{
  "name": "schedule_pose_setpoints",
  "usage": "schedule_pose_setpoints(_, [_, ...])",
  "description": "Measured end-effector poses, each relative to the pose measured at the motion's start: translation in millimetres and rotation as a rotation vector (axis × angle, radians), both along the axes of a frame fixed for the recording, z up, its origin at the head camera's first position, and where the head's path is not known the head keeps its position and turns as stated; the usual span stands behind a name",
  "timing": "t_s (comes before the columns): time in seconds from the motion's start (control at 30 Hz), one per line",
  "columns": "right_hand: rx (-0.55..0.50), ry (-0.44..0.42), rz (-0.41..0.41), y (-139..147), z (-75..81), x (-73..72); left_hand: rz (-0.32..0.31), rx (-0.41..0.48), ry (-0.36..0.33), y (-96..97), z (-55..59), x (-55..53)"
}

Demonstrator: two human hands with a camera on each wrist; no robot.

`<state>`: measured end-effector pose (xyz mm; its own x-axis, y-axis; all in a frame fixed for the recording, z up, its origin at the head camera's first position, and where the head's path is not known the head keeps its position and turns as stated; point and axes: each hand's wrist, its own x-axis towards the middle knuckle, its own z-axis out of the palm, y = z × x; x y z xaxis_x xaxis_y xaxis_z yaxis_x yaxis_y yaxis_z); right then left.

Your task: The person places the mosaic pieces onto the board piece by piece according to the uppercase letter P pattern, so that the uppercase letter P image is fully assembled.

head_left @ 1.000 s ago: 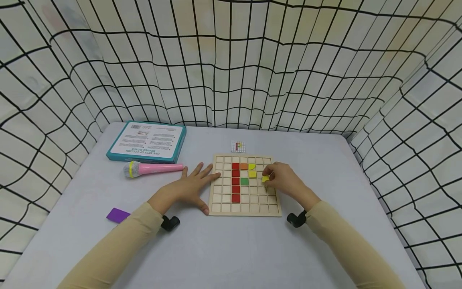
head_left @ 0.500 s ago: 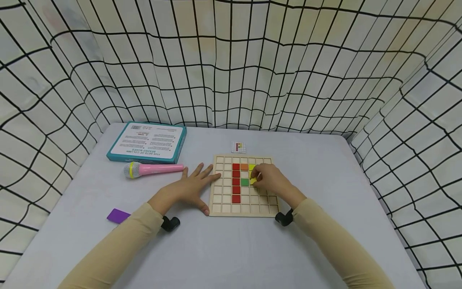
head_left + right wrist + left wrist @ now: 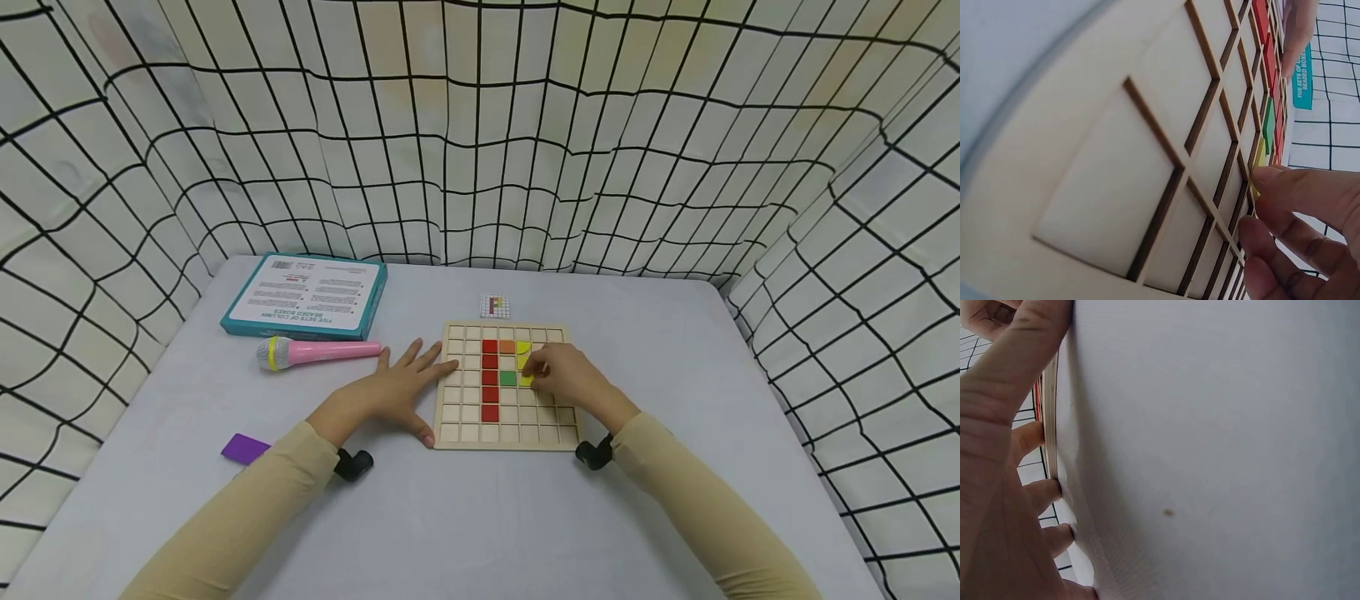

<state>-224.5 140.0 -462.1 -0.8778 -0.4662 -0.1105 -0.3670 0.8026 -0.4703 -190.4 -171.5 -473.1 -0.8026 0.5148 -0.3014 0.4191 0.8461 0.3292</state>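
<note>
A wooden grid board (image 3: 465, 432) lies flat on the table. Red square tiles (image 3: 490, 378) form a column in its cells. An orange tile (image 3: 507, 347), a green tile (image 3: 508, 378) and yellow tiles (image 3: 522, 347) sit to the right of that column. My right hand (image 3: 573, 377) is over the board's right half, thumb and fingertips pinching a yellow tile (image 3: 1259, 164) in the cell beside the green one. Fingers hide part of this tile. My left hand (image 3: 393, 388) lies spread at the board's left edge, its thumb (image 3: 1019, 362) by the near corner.
A small printed card (image 3: 495, 306) with a coloured grid lies behind the board. To the left are a teal box (image 3: 303, 292), a pink toy microphone (image 3: 322, 351) and a purple piece (image 3: 245, 448) partly behind the left sleeve. Black netting (image 3: 480, 150) surrounds the table.
My right hand has moved left across the board with the yellow tile, bringing it beside the green tile. The left hand has stayed in place.
</note>
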Motion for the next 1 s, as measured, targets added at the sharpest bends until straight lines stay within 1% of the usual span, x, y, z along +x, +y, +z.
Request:
schedule_pose_setpoints(0.3, [-0.003, -0.009, -0.002, 1.2, -2.2, 0.0, 0.000, -0.003, 0.002, 0.1, 0.1, 0.5])
schedule_pose_setpoints(0.53, [0.011, -0.003, 0.000, 5.6, 2.2, 0.6, 0.001, 0.004, 0.004, 0.0, -0.6, -0.2])
schedule_pose_setpoints(0.6, [0.013, 0.000, -0.013, 9.3, 4.0, -1.2, -0.001, 0.002, -0.001, -0.2, -1.7, -1.5])
schedule_pose_setpoints(0.73, [0.021, 0.011, -0.070, 22.3, 7.2, -7.7, -0.011, -0.003, -0.009, -1.1, -0.6, -5.4])
schedule_pose_setpoints(0.9, [0.043, 0.041, -0.112, 42.9, 9.2, -17.0, -0.034, -0.004, 0.023, -1.9, 3.6, -12.6])
schedule_pose_setpoints(1.0, [0.038, 0.036, -0.124, 50.4, 7.8, -20.1, -0.041, 0.006, 0.024, -1.5, 4.7, -15.1])
